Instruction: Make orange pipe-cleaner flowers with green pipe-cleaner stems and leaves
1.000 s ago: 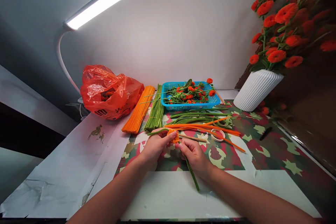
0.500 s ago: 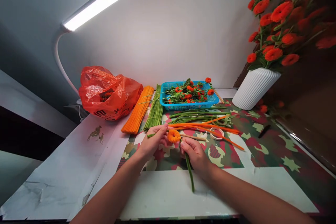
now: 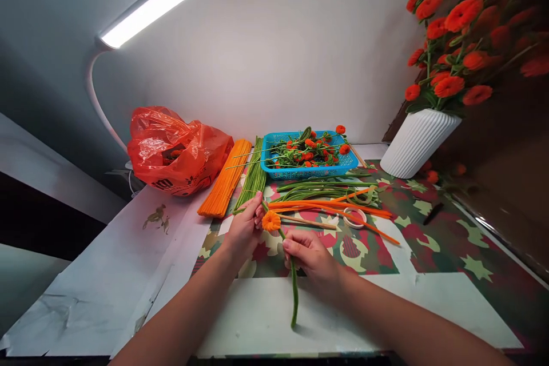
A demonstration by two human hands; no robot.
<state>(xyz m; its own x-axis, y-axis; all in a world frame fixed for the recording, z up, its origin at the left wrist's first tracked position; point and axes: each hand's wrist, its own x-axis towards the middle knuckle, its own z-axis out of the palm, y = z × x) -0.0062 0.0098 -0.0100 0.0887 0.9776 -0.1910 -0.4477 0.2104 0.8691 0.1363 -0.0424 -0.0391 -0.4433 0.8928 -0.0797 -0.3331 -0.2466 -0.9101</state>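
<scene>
A small orange pipe-cleaner flower [image 3: 271, 221] sits between my two hands, its round head facing me. My left hand [image 3: 244, 231] is closed, pinching a green pipe cleaner [image 3: 265, 205] whose ends show on both sides of the fingers, beside the flower. Just below and right of the flower head, my right hand [image 3: 309, 254] pinches a green pipe-cleaner stem [image 3: 294, 297], which hangs down over the white sheet. How the stem and the left-hand piece join behind the flower is hidden.
Orange [image 3: 225, 183] and green pipe-cleaner bundles [image 3: 252, 174] lie behind my left hand, near a red plastic bag [image 3: 175, 151]. A blue basket [image 3: 306, 172] holds finished flowers. Loose orange strips [image 3: 330, 206], a tape roll [image 3: 354, 218] and a white vase [image 3: 418, 143] are rightward.
The flower head has come out from under my left fingers and moved slightly left. My right hand has shifted left and down along with the stem, which now hangs more upright.
</scene>
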